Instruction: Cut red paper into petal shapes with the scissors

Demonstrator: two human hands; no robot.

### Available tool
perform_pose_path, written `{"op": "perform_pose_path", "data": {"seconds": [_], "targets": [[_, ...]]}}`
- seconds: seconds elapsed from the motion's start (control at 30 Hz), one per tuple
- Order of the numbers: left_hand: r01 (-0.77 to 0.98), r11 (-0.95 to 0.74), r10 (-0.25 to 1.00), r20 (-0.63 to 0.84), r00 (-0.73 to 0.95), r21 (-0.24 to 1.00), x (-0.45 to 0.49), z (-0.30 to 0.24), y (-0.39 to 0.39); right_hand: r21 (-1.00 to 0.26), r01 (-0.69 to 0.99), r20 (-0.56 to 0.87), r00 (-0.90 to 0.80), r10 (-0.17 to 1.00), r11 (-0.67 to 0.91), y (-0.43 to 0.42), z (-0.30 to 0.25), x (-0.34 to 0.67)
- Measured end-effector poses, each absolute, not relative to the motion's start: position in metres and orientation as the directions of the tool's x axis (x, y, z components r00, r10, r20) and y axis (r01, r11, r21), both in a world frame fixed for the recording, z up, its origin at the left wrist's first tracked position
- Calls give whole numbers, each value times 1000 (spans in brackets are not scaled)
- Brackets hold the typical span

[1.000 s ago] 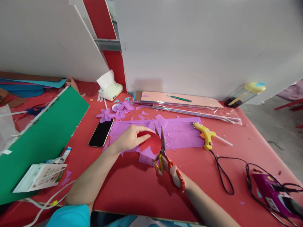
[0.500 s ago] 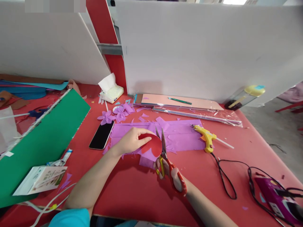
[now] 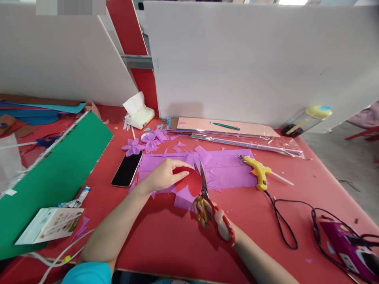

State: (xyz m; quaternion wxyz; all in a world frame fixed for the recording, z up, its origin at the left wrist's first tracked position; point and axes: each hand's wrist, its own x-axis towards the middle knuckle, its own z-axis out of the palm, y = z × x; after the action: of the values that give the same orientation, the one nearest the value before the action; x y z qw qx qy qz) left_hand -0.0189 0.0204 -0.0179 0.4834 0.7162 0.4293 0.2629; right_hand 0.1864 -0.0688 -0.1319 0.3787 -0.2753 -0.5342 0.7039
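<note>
A: How far along, with the red piece (image 3: 194,179) as the clock's centre and twelve at the far side?

B: Partway through a cut, by the look of it. At ten o'clock, at least two purple flowers (image 3: 133,146), seemingly finished.

A: And the red piece itself?

B: Held above the purple sheets (image 3: 233,177), rounded towards the blades, apparently notched on the six o'clock side. Probably not fully trimmed; impossible to judge how much is left.

A: Grip?

B: Left hand (image 3: 162,175) at nine, pinching the red piece between thumb and fingers. Right hand (image 3: 221,225) at five, curled through the handles of the scissors (image 3: 205,192), with blades spread, seemingly on either side of the red rim.

A: Anything to read?

B: Very little. On the card (image 3: 53,225) at eight, print too small to make out. On the tissue pack (image 3: 141,118) at eleven, a dark mark, brand unreadable. On the purple device (image 3: 345,244) at four, a pale label, illegible too. On the glue gun (image 3: 260,173) at three, no legible lettering.
</note>
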Motion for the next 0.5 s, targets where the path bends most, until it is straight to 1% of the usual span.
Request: {"op": "perform_pose_path", "data": {"seconds": [0.07, 0.17, 0.33, 0.43, 0.5], "targets": [[365, -162, 869, -42, 492, 917, -19, -17, 20, -952, -261, 11, -558, 830, -162, -69, -135, 186], [369, -162, 869, -45, 493, 915, -18, -16, 19, -931, -275, -42, -569, 821, -239, -69, -137, 185], [394, -194, 873, -26, 487, 898, -17, -14, 18, -928, -246, -107, -544, 832, -280, -67, -134, 182], [392, -212, 870, -9, 493, 895, -17, -13, 18, -902, -249, -177, -530, 829, -352, -67, -128, 180], [391, -224, 869, 1, 496, 893, -16, -14, 18, -895, -252, -192, -528, 827, -369, -67, -124, 178]]}}
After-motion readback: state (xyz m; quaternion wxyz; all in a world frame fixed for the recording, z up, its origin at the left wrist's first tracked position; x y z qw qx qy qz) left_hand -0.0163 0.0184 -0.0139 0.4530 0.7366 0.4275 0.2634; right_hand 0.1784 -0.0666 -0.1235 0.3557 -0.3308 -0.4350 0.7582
